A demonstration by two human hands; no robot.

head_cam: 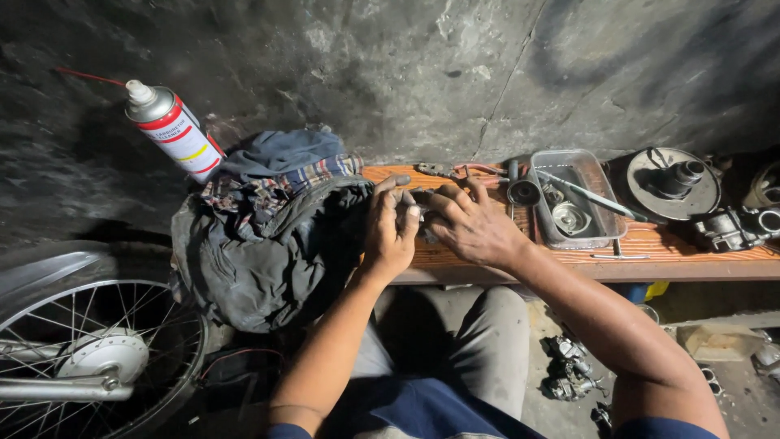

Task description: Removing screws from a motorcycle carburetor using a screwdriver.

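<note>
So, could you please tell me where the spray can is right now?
The spray can lies tilted at the upper left of the head view, against the dark wall beside the pile of rags, well left of both hands.

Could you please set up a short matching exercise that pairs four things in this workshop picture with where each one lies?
Things:
1. red and white spray can
2. clear plastic tray
3. spoked motorcycle wheel
4. heap of dark crumpled rags

Places:
A. on the orange wooden plank, right of both hands
B. bottom left corner of the view
C. upper left, leaning by the grey concrete wall
D. just left of the left hand

Pairs: 1-C, 2-A, 3-B, 4-D
</note>
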